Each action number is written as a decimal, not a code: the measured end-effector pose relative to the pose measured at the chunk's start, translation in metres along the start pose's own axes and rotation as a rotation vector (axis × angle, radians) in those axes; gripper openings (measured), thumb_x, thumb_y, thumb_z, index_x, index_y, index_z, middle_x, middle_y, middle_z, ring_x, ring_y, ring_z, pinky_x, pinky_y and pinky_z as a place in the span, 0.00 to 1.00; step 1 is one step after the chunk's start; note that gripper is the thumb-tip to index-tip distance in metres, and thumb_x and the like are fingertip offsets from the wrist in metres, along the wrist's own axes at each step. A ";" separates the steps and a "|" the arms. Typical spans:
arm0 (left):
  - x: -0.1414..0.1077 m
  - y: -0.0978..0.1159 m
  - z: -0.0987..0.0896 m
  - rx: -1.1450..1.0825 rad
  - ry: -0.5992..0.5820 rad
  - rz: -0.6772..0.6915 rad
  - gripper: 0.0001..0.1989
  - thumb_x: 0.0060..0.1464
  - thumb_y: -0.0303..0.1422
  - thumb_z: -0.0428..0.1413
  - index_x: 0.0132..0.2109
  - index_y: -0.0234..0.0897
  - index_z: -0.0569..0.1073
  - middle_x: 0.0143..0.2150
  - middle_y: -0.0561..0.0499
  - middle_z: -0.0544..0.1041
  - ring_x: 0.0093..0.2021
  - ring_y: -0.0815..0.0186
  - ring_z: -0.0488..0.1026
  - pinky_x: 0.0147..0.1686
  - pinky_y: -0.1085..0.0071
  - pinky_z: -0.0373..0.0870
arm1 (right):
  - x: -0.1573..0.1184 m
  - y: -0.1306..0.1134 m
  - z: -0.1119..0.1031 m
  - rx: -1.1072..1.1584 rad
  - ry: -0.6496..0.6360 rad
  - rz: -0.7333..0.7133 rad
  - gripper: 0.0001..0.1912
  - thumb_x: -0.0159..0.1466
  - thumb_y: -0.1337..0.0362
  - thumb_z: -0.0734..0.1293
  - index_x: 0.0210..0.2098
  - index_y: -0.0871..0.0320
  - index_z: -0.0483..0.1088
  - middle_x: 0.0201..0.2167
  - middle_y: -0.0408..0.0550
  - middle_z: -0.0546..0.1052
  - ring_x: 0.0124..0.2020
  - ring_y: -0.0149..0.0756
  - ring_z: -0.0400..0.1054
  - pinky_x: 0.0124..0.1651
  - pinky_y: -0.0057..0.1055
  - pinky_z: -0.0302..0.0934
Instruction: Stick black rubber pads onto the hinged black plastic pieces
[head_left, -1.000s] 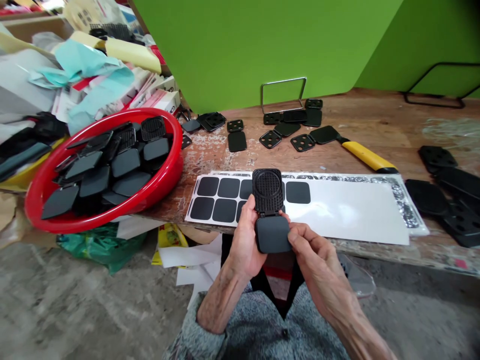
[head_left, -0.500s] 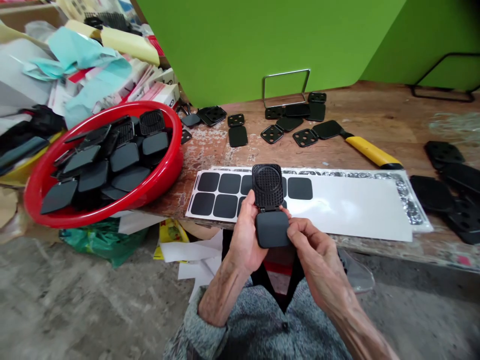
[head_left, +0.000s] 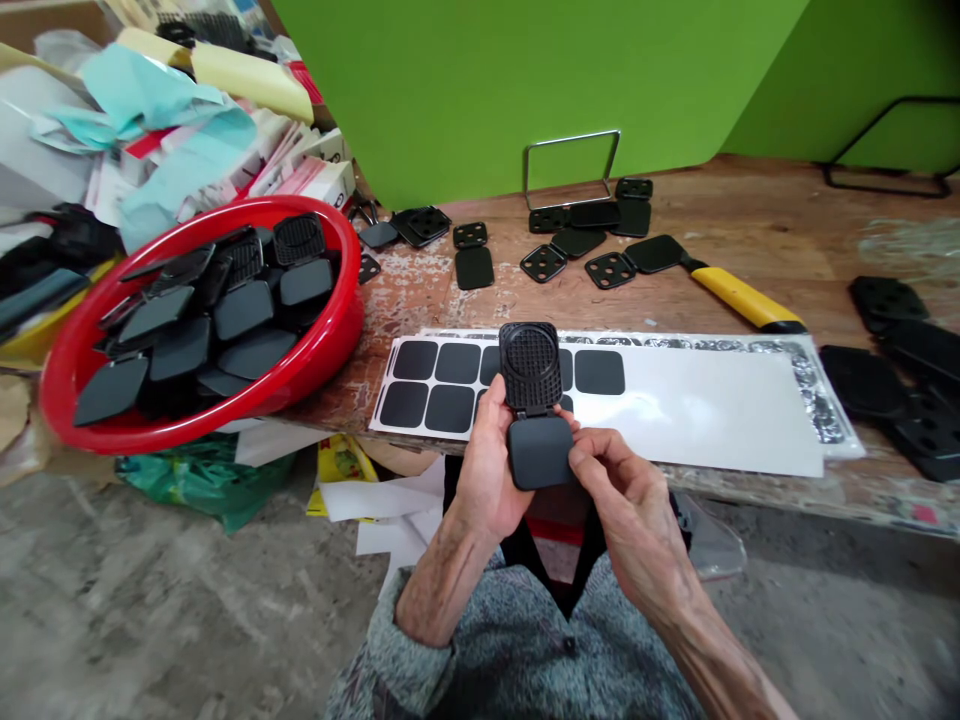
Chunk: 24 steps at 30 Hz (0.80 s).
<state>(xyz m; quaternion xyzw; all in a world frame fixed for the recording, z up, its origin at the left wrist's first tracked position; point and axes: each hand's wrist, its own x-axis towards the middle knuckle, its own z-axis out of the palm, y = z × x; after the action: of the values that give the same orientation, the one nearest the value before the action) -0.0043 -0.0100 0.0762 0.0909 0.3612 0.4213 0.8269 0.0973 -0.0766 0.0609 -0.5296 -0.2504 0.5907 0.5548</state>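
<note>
At far left, a loose heap of papers and cloth [head_left: 180, 140] lies behind a red basin [head_left: 343, 335]. The basin holds many overlapping black pieces [head_left: 244, 310], most showing smooth faces, a few a gridded one. Below its edge: green plastic bag [head_left: 202, 480], then yellow packet [head_left: 341, 465] and white paper scraps [head_left: 386, 505] beside it.

Right of the basin, small hinged plates [head_left: 474, 268] lie scattered on the wooden table [head_left: 720, 220], some with round holes. Near the front edge, a white sheet [head_left: 712, 410] bears dark rounded squares [head_left: 600, 372] on its left portion; its right portion is bare.

Left hand [head_left: 491, 485] cradles the hinged black piece [head_left: 540, 450], opened out, gridded half uppermost and smooth half nearer the body. The piece and the fingers cover part of the sheet, hiding some squares. Right hand [head_left: 626, 480]: thumb and forefinger pinched at the right edge of the smooth half.

Behind, a silver wire stand [head_left: 574, 139] stands before a green board [head_left: 540, 80]. Further right, a yellow handle [head_left: 742, 298] is attached to a hinged plate. At far right, a dark cluster [head_left: 862, 380] lies beside the sheet; a black wire stand [head_left: 889, 190] stands behind.
</note>
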 end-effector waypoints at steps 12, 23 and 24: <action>-0.005 0.001 0.002 0.088 0.098 0.070 0.26 0.62 0.47 0.42 0.37 0.31 0.76 0.30 0.43 0.78 0.35 0.59 0.77 0.39 0.65 0.74 | 0.003 0.004 0.003 -0.391 0.066 -0.279 0.06 0.64 0.64 0.62 0.30 0.57 0.65 0.37 0.47 0.69 0.40 0.36 0.65 0.41 0.30 0.58; -0.006 0.001 0.004 0.019 0.103 0.111 0.28 0.62 0.48 0.42 0.34 0.30 0.76 0.29 0.44 0.77 0.33 0.61 0.76 0.35 0.69 0.73 | 0.003 -0.002 0.008 -0.657 0.112 -0.368 0.04 0.65 0.64 0.61 0.34 0.55 0.63 0.34 0.47 0.69 0.36 0.37 0.67 0.40 0.34 0.61; -0.006 0.001 0.004 0.012 0.109 0.103 0.28 0.61 0.49 0.42 0.35 0.30 0.76 0.29 0.44 0.77 0.33 0.61 0.76 0.34 0.69 0.73 | 0.003 -0.001 0.007 -0.600 0.121 -0.323 0.04 0.65 0.61 0.62 0.37 0.55 0.62 0.33 0.47 0.70 0.35 0.37 0.67 0.39 0.34 0.61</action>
<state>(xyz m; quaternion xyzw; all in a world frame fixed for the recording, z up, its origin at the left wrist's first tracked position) -0.0047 -0.0134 0.0823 0.0913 0.4028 0.4655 0.7827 0.0924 -0.0712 0.0629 -0.6569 -0.4602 0.3628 0.4744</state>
